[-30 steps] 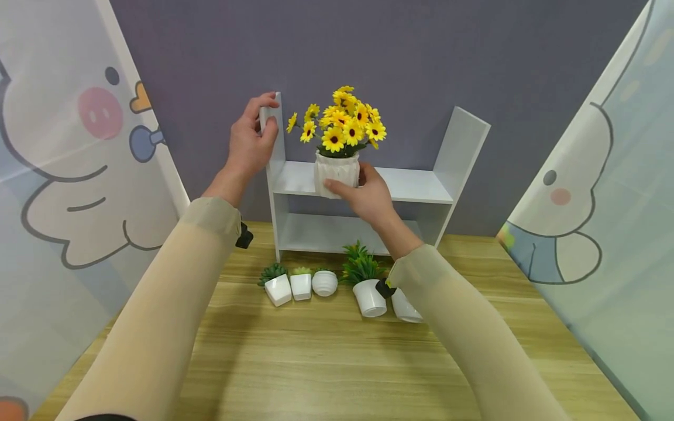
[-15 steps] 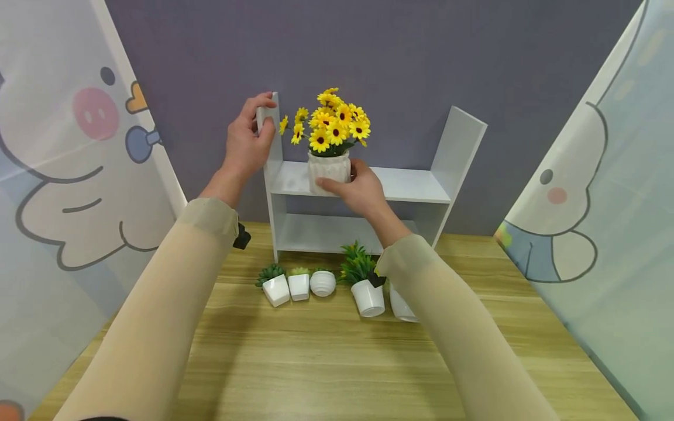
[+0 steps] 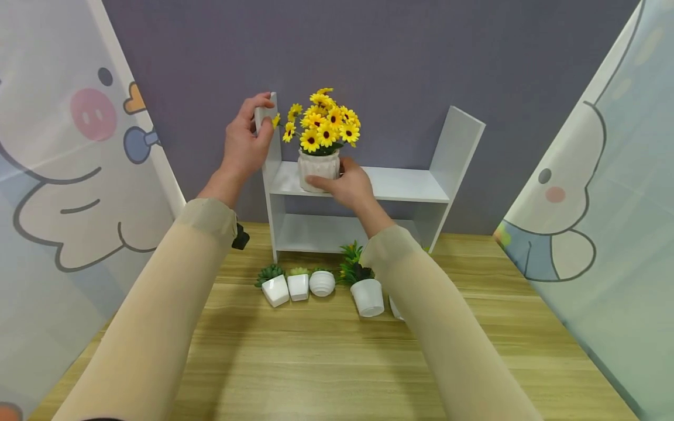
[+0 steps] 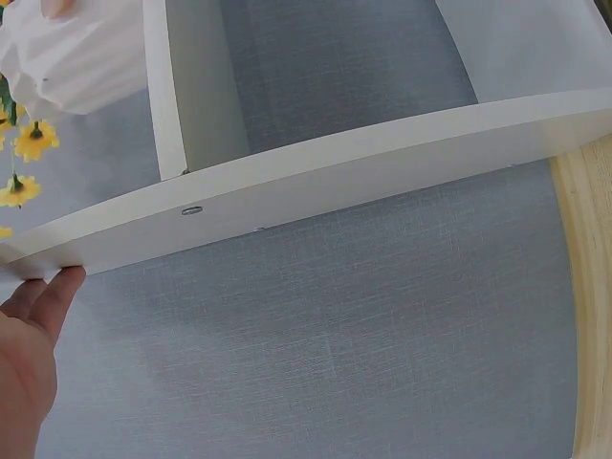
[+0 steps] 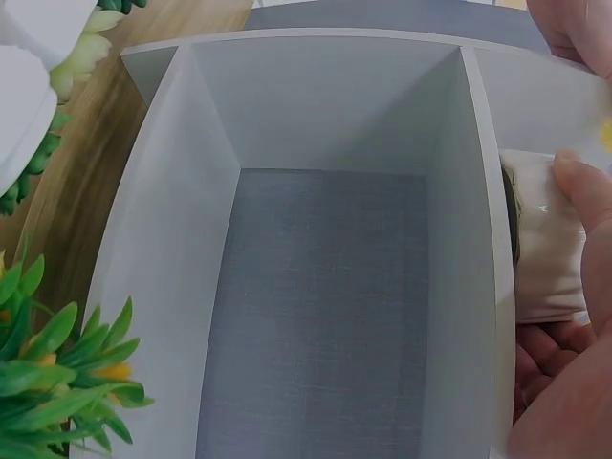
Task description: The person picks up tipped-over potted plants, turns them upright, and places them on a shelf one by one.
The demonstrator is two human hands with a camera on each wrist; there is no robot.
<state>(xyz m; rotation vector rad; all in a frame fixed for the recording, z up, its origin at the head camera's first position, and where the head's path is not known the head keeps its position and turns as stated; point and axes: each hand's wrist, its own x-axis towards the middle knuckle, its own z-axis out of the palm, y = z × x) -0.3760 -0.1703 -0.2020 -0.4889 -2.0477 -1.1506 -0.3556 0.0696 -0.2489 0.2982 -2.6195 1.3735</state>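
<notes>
A white ribbed pot of yellow flowers (image 3: 319, 140) stands at the left end of the upper board of a white shelf unit (image 3: 400, 186). My right hand (image 3: 342, 184) grips the pot's lower part, thumb in front and fingers behind; the right wrist view shows the pot (image 5: 547, 249) between my thumb and fingers. My left hand (image 3: 246, 140) grips the top of the shelf's left upright. In the left wrist view my fingertips touch the end of that white upright (image 4: 316, 177), with the pot (image 4: 72, 53) at the top left.
On the wooden table (image 3: 316, 362) in front of the shelf stand three small white succulent pots (image 3: 298, 285) and a taller white pot with a green plant (image 3: 365, 289); another white pot is half hidden behind my right sleeve. Cartoon-printed curtains flank both sides; a grey wall is behind.
My right hand has slid the flower pot leftward along the upper board, closer to the left upright. My left hand has kept its hold on the upright.
</notes>
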